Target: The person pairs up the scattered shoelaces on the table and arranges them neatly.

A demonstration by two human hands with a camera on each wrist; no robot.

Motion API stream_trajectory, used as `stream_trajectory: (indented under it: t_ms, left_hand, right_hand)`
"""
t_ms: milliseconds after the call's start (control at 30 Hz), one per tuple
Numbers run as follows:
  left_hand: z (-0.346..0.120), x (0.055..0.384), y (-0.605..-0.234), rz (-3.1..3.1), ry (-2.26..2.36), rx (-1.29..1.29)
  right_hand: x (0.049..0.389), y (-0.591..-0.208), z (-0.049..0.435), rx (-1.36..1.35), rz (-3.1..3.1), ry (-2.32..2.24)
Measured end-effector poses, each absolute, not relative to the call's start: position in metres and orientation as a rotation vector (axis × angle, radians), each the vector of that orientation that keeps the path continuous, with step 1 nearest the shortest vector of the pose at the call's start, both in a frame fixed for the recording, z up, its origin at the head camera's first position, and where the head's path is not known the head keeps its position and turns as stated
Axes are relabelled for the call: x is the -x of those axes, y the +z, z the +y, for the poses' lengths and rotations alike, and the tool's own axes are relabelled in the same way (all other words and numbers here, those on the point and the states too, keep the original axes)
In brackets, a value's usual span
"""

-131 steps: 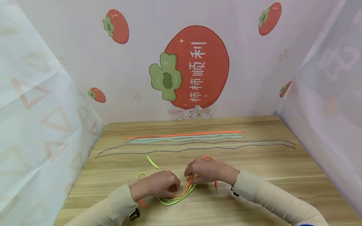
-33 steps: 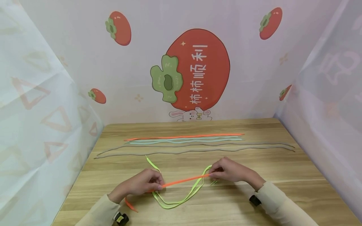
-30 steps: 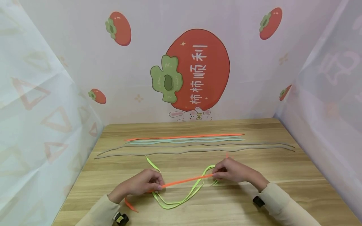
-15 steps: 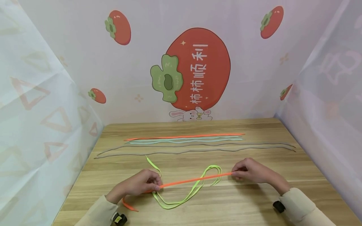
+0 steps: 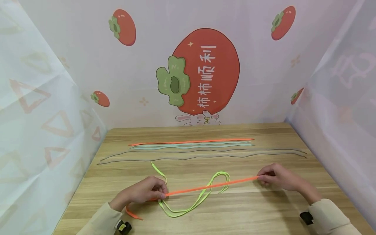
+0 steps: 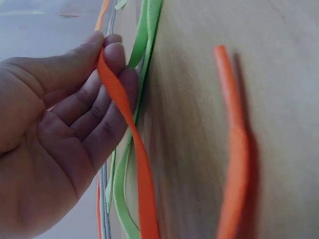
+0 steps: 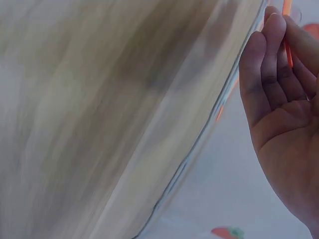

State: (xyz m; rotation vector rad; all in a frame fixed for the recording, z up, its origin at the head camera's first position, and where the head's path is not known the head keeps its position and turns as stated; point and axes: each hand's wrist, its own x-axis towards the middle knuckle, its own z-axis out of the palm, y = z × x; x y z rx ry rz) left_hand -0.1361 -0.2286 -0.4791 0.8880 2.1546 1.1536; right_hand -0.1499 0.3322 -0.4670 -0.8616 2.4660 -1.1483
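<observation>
An orange shoelace [image 5: 211,186] runs taut between both hands, rising slightly toward the right. My left hand [image 5: 147,190] pinches it between thumb and fingertips; its loose tail [image 6: 232,164] with an orange tip curls on the table below that hand. At the other end my right hand [image 5: 279,176] pinches the lace near its tip, and a short orange end [image 7: 289,54] shows between the fingers in the right wrist view. Beneath the taut lace lies a yellow-green shoelace [image 5: 188,209] in loose loops, one part passing under the left hand.
Farther back on the wooden table [image 5: 264,212], another orange shoelace [image 5: 191,142] lies straight, beside pale mint-green shoelaces [image 5: 176,147]. Two long grey shoelaces [image 5: 205,156] stretch across in front of them. A printed backdrop [image 5: 141,65] stands behind, with white sheets at both sides.
My right hand has slid along to the right, lengthening the taut orange stretch between the hands. The left hand has stayed nearly in place. The yellow-green shoelace's right loop is now uncovered.
</observation>
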Motion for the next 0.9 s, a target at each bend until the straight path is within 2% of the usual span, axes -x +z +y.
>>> stream_trajectory:
  t_ms: [400, 900]
  left_hand:
    - [-0.234, 0.136, -0.480, 2.097, 1.153, -0.908]
    - [-0.287, 0.133, -0.482, 2.018, 1.274, -0.847]
  right_hand:
    - [0.155, -0.469, 0.359, 0.825, 2.559, -1.157]
    - [0.161, -0.473, 0.375, 0.779, 2.582, -1.120]
